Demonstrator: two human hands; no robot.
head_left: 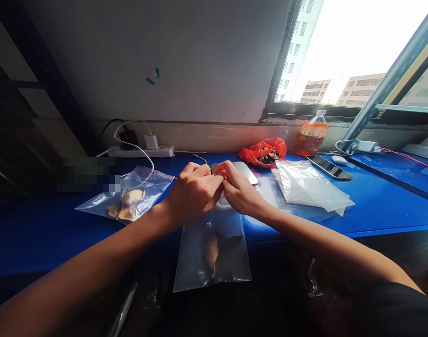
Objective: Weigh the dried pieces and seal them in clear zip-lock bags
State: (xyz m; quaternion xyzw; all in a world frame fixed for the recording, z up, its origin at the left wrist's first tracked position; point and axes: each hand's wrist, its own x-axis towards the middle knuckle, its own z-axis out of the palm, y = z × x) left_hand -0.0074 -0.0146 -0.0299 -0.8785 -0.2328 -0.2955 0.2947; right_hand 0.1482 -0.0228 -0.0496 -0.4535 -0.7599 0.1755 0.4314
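A clear plastic bag (228,262) with a brown piece in its lower part hangs in front of the blue table's edge. My left hand (196,189) is closed on the bag's top, fingers curled. Beside it, my right hand (237,187) pinches the same top edge, the two hands touching. Just behind them a flat silver device (248,172) lies on the table, partly hidden by my fingers. Another clear bag (154,180), holding several brown and cream pieces, lies left of my left hand.
To the right is a stack of flat clear bags (305,182), near a phone (329,167). A red plastic bag (261,152) of dark pieces and an orange drink bottle (312,135) stand at the back. Behind the left bag runs a power strip (136,151) with cables. The blue table (382,210) ends near me.
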